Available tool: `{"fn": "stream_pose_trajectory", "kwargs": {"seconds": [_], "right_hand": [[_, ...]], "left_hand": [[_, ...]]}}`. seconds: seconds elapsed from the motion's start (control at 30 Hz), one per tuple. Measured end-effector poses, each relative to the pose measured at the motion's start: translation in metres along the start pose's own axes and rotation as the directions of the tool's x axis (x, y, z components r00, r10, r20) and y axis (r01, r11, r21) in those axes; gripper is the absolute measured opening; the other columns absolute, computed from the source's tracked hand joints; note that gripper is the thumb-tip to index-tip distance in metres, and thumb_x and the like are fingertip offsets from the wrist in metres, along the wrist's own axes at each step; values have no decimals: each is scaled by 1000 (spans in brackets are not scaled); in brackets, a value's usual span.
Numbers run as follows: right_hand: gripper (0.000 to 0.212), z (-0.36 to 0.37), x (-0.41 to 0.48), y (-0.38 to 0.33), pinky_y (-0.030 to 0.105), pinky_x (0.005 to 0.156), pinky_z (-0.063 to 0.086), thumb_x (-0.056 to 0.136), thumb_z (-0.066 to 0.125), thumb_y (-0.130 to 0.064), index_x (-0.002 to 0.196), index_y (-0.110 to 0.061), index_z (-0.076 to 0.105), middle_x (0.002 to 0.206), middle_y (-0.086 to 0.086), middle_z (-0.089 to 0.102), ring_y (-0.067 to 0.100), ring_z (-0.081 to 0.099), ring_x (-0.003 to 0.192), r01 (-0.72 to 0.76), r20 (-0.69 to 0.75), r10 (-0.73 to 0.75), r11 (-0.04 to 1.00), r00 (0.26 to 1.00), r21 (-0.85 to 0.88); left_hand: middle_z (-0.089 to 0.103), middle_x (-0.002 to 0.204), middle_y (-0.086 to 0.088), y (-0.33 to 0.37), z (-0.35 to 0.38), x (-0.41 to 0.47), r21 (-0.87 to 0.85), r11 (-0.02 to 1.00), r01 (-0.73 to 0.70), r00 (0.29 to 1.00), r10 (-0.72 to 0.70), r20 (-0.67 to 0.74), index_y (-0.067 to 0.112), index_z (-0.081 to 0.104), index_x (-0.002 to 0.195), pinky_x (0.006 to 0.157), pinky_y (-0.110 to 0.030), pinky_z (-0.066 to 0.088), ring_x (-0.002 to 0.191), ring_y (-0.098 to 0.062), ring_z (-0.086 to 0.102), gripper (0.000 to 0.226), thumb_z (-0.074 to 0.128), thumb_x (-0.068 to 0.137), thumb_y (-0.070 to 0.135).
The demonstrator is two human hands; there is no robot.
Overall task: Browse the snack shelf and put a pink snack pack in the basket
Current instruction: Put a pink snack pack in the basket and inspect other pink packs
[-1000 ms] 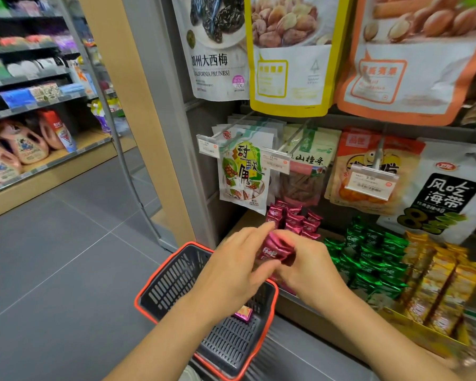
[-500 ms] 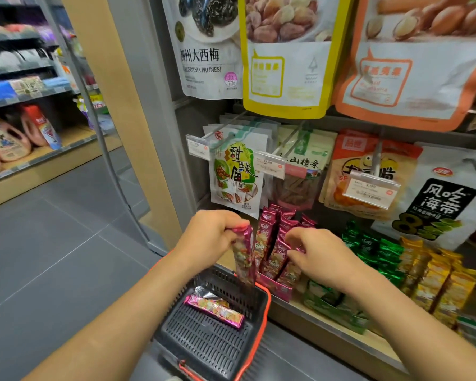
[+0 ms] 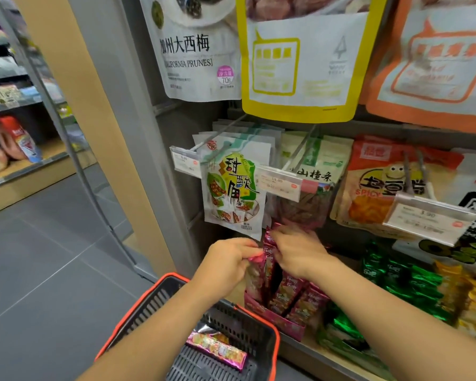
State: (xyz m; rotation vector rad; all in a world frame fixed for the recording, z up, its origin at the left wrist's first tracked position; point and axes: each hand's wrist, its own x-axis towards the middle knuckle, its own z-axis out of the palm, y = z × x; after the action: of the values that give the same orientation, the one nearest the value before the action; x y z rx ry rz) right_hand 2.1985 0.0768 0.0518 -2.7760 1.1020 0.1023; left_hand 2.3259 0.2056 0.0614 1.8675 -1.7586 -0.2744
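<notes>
- The left grip is closed on the top end of a pink snack pack: thumb and fingers pinch it, and the pack hangs down from them, nearly upright.
- This pack is at the left side of a pink display box, just beside the other pink packs that stand upright in the box. Motion blur hides whether its lower end is inside the box.
- The right grip is just beside the left one, with bent fingers on the tops of the standing packs. I cannot tell if it pinches one of them or only touches them.
- The display box stands at the left end of the bottom shelf, close to its front edge.
- Further right along the same shelf are green packs and then yellow packs.
- Below the front edge of the shelf, under the left forearm, is a dark basket with an orange rim. A second pink pack lies flat on its bottom.
- Above the grips a white and green bag hangs on a hook, with a price tag just beside it.
- Higher up hangs a prune bag.
</notes>
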Motion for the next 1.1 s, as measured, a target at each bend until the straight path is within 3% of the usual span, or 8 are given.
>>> {"fn": "stream_pose_trajectory", "kwargs": {"seconds": [0.07,0.2,0.37,0.53,0.6,0.73,0.93,1.1], "right_hand": [[48,12,6,2,54,110,18,95,45,-36,141,-24,40,150,3,36,24,21,144,-6,50,9,998,999,-69],[49,26,5,8,54,102,18,93,41,-33,141,-24,37,147,0,41,22,23,140,54,34,-51,994,998,-98],[41,18,0,19,48,97,25,90,41,-32,131,-29,43,140,-3,50,19,32,137,86,52,-85,996,995,-20],[28,-5,20,28,26,90,43,92,48,-14,105,-24,71,113,0,69,19,61,109,16,-210,94,882,973,470],[30,-10,35,28,24,95,43,94,47,-10,107,-21,72,116,-1,69,16,60,110,-45,-199,172,854,965,518],[33,-11,60,23,30,97,46,93,46,-7,114,-14,70,123,7,66,23,60,114,-118,-91,171,902,981,415],[18,-8,71,18,27,74,45,91,59,-18,106,-8,63,114,12,65,28,62,104,-187,3,190,967,982,174],[22,-4,65,20,28,73,48,83,72,-32,91,-12,68,100,3,69,21,64,92,-236,-17,242,957,970,166]], "left_hand": [[67,121,-6,-8,10,7,28,999,-18,996,16,84,8,72,113,92,5,27,111,-13,60,28,61,89,-1],[57,132,-2,-20,27,28,150,989,-3,995,-12,97,16,56,133,108,-24,34,124,-19,50,44,60,89,14],[16,161,-4,-22,33,61,216,976,-29,960,-33,280,17,20,153,119,-30,18,146,-21,16,80,57,82,17],[47,139,-3,-21,46,80,258,966,8,935,-99,342,30,33,141,102,-40,46,128,-27,45,63,54,82,30],[53,128,-1,-24,52,77,266,964,26,931,-121,345,31,37,133,93,-39,50,118,-26,50,57,55,80,27],[45,140,8,-31,53,71,317,948,-30,937,-84,340,32,38,137,90,-36,50,120,-23,45,65,55,75,23],[39,149,4,-32,55,52,365,914,-179,944,56,325,25,43,140,94,-35,49,124,-23,45,69,56,72,26],[34,149,2,-35,55,42,399,886,-236,945,114,305,28,37,141,90,-40,52,120,-27,51,75,70,76,47]]}}
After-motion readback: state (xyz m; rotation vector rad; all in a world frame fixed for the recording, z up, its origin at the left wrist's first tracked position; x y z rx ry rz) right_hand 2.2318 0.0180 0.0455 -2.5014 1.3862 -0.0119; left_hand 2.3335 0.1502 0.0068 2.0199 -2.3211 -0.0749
